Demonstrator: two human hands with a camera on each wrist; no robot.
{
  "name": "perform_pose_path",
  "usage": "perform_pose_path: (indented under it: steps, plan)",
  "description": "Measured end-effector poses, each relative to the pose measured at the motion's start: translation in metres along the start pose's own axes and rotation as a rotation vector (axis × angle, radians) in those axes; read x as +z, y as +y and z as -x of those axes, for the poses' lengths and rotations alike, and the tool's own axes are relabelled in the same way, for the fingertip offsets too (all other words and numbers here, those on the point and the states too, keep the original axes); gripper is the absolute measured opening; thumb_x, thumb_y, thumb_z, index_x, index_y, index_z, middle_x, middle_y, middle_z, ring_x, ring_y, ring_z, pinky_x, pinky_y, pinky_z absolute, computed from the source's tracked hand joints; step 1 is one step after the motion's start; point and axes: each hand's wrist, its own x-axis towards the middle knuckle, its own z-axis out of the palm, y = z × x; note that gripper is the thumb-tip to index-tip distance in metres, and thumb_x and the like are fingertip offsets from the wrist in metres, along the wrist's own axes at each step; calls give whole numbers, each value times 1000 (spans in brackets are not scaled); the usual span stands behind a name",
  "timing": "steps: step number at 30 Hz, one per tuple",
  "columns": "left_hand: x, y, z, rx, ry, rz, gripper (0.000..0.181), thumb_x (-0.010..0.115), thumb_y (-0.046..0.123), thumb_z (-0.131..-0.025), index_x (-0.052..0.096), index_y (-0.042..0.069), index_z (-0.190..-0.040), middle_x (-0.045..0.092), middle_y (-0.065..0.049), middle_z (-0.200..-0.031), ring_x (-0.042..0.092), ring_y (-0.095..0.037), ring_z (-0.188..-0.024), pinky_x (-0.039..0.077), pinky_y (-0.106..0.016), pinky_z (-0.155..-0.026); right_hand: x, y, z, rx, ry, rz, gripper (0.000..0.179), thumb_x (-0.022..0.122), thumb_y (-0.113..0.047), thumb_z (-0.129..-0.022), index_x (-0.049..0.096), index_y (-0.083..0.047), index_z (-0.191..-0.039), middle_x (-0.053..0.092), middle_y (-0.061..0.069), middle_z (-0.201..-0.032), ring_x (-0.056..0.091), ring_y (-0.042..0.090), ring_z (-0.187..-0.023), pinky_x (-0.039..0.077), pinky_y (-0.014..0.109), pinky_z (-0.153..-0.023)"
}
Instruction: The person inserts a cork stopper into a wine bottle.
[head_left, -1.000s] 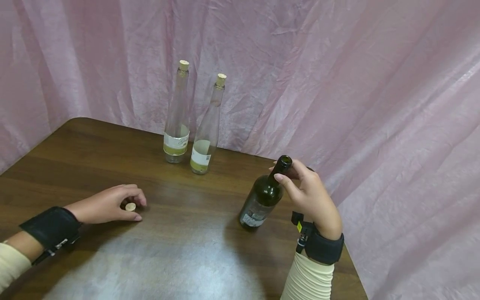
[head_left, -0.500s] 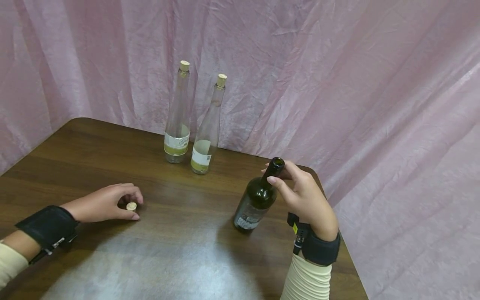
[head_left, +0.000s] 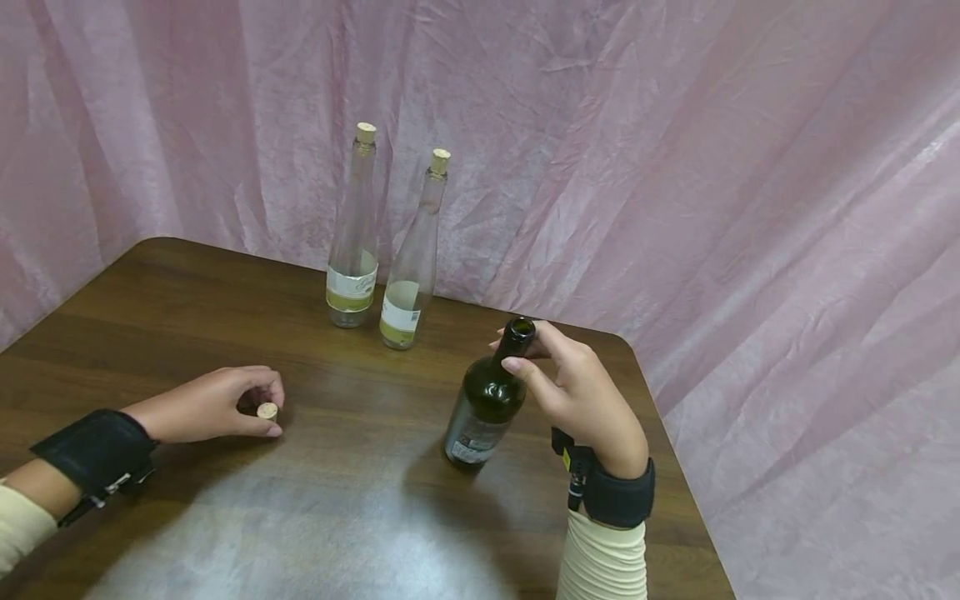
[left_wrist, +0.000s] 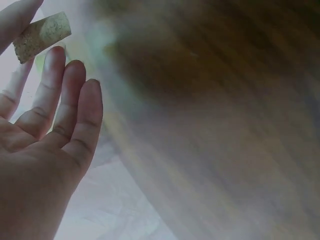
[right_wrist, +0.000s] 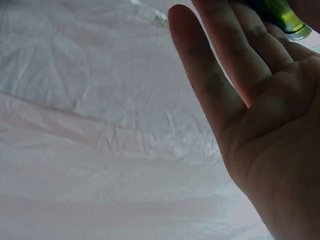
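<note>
In the head view my left hand is at the left side of the table, pinching a cork between thumb and forefinger. The left wrist view shows the same cork side-on, its speckled body between the thumb and a finger. My right hand grips a dark green wine bottle by its neck, thumb on the near side and fingers behind. The bottle leans a little to the right in this view, and its mouth is uncovered. Only the glass neck shows at the top of the right wrist view.
Two clear glass bottles with white and green labels, a left one and a right one, stand at the table's back edge, corks in their mouths. A pink curtain hangs behind the brown wooden table.
My right hand has moved left with the green bottle, bringing it nearer the table's middle. My left hand has stayed almost in place with the cork.
</note>
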Motion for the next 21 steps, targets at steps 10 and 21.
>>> perform_pose_path:
  steps: [10,21]
  plan:
    - [6,14,-14,89,103,37,28,84,39,-86,63,25,-97,58,15,-87,58,-6,-78,48,-27,-67,15,-4,-8,-60,-8,-39,29,65,-17,-103,65,-5,-130,74,-3,-120,70,14,-110,54,34,-96]
    - [-3,37,-25,147,151,96,22,84,33,-88,66,25,-98,66,16,-90,63,-7,-82,53,-26,-69,21,-8,-13,-56,-15,-39,31,65,-20,-103,65,-3,-129,74,-3,-119,70,12,-105,56,32,-90]
